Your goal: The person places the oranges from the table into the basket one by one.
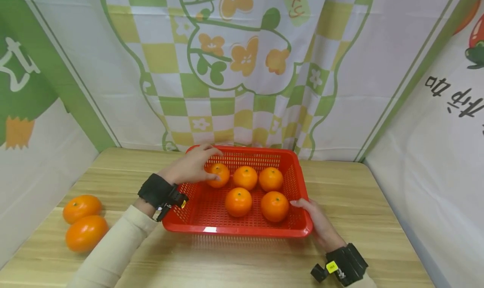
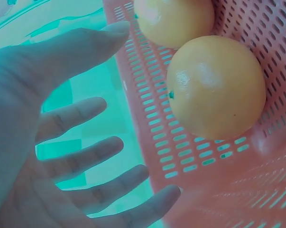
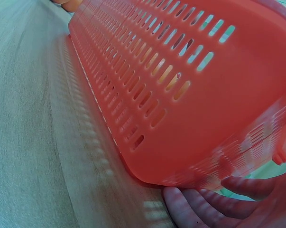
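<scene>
Several oranges sit in a red perforated plastic basket (image 1: 261, 230), in two loose rows. Over the basket's back left part hovers my left hand (image 1: 194, 165), fingers spread; its thumb overlaps the left back orange (image 1: 222, 169) in the head view. In the left wrist view that hand (image 2: 78, 156) has nothing in its grasp, and an orange (image 2: 216, 88) lies beyond the thumb, against the slotted wall. My right hand (image 1: 318, 221) grips the basket's right side, thumb over the rim. The right wrist view shows its fingers (image 3: 204, 204) along the basket's lower edge.
Two more oranges lie close together on the wooden table (image 1: 355, 204) at the left, an upper one (image 1: 82, 208) and a lower one (image 1: 87, 233). A printed curtain (image 1: 242, 111) hangs right behind the basket, and white cloth walls flank the table.
</scene>
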The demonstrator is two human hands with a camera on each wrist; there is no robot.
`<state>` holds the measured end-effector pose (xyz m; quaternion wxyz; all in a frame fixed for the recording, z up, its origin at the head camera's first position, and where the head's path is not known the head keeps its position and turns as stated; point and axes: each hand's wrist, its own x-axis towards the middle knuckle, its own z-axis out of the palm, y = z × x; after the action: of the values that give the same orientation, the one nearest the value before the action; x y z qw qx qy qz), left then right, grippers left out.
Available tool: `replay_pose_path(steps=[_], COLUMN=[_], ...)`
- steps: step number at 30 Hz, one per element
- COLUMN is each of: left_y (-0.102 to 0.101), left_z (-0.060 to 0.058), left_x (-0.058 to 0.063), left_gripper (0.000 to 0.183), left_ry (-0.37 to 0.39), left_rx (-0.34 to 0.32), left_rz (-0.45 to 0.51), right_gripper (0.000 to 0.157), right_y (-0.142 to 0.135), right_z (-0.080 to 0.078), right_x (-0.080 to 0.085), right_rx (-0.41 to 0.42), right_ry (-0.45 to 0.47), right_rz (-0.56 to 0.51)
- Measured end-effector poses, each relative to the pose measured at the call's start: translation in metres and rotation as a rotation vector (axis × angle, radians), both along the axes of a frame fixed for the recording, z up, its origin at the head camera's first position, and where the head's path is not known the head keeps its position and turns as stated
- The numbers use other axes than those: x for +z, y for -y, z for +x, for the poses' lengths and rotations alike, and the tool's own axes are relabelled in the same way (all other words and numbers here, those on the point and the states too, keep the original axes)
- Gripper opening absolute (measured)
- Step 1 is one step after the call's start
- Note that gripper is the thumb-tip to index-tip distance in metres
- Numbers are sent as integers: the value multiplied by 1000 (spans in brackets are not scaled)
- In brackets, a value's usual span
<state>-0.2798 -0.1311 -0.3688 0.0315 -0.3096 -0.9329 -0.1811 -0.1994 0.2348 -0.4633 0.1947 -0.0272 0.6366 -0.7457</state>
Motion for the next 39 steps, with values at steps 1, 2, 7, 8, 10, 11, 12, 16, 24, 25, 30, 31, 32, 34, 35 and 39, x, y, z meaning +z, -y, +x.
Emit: replay_pose_path(steps=[1, 2, 7, 8, 10, 11, 12, 16, 24, 25, 30, 31, 32, 34, 35, 39], left_y=[1, 2, 7, 7, 8, 9, 10, 13, 22, 24, 31, 32, 33, 36, 37, 41], left_z=[1, 2, 7, 8, 10, 11, 12, 15, 26, 28, 37, 39, 41, 45, 47, 53], left_x=[1, 2, 7, 8, 10, 11, 11, 15, 19, 20, 25, 26, 27, 29, 30, 33], left_gripper=[63, 62, 61, 61, 61, 62, 62, 58, 50, 49, 49, 49, 50, 50, 50, 51], left_ry=[-11, -23, -60, -63, -64, -66, -66, -87, -215, -228, -252, -253, -255, -260, -267, -287], left_rx=[1, 1, 8, 12, 19, 20, 21, 23, 53, 57, 64, 65, 65, 62, 60, 58], left_rz=[4, 8, 14, 13, 11, 12, 14, 28, 82, 87, 106, 107, 109, 115, 117, 118], right_gripper=[50, 51, 51, 52, 52, 52, 52, 52, 52, 52, 52, 52, 52, 51, 51, 51], right_y=[0, 0, 0, 0, 0, 0, 0, 0, -1, 0, 0, 0, 0, 0, 0, -1], right_z=[0, 0, 1, 1, 1, 1, 1, 0, 0, 1, 1, 1, 1, 1, 1, 1], right_x=[0, 0, 0, 1, 1, 1, 1, 1, 1, 1, 0, 1, 0, 0, 0, 0], right_rx=[0, 0, -14, -18, -23, -25, -26, -25, -7, -7, -11, -10, -8, -5, -4, 0], right_ry=[-2, -2, 7, 9, 10, 11, 11, 8, 5, 6, 6, 5, 3, -2, -3, -12], right_rz=[2, 1, -8, -8, -8, -8, -8, 1, 3, 1, 4, 6, 6, 7, 8, 21])
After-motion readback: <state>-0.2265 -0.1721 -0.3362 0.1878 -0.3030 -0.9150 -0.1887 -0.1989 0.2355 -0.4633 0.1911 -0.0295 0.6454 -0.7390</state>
